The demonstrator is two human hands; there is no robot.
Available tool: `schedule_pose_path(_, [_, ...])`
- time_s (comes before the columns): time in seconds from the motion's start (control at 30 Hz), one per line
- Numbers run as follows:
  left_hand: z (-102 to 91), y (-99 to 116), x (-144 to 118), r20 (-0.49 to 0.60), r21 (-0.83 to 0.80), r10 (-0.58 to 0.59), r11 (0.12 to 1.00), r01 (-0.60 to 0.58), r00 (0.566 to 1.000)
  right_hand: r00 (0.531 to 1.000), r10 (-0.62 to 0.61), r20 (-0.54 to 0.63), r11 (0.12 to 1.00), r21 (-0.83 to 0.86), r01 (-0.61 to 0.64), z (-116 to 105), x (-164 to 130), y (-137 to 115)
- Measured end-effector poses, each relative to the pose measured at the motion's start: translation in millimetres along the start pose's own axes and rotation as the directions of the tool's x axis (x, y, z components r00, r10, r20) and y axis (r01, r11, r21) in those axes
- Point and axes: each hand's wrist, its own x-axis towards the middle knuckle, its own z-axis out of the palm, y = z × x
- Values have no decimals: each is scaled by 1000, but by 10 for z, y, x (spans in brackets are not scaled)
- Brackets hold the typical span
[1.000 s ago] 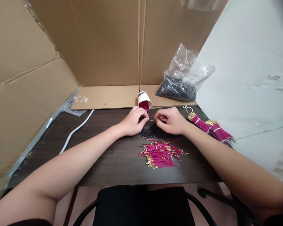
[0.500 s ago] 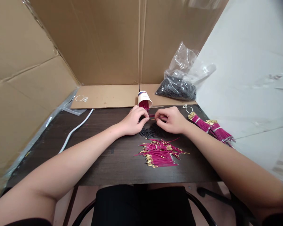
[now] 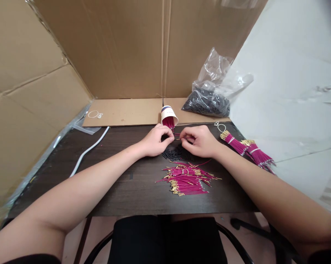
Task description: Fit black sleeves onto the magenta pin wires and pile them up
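My right hand (image 3: 197, 140) is closed in a pinch on a magenta wire with a gold terminal (image 3: 178, 139), whose tip points left. Facing it, my left hand (image 3: 159, 140) pinches thumb and forefinger together; what lies between them is too small to make out. Below both hands is a heap of short black sleeves (image 3: 174, 154). Nearer the table's front lies a pile of magenta wires (image 3: 186, 179) with gold ends, a white band among them. Just behind the hands a white paper cup (image 3: 168, 113) rests tipped over, more magenta wires in its mouth.
A clear plastic bag of black sleeves (image 3: 206, 102) stands at the back right on cardboard. Banded wire bundles (image 3: 246, 149) lie at the right by the white wall. A pale tube (image 3: 90, 149) crosses the left of the dark table (image 3: 121, 200). White rubber bands (image 3: 93, 114) lie back left.
My right hand has shifted very slightly to the left, closer to my left hand. The wire and the piles look the same.
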Motion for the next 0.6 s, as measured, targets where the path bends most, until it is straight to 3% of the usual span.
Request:
schedule_pose_path(0.17, [1,4,6,16,-4,-13,1000,13,1000,999,11,41,1000,25,-12,31,3,-9])
schedule_pose_path(0.6, [-24,29,6,-17,-122,-65,991,62,998,992,125,-29,985,125,-120,10,-1,21])
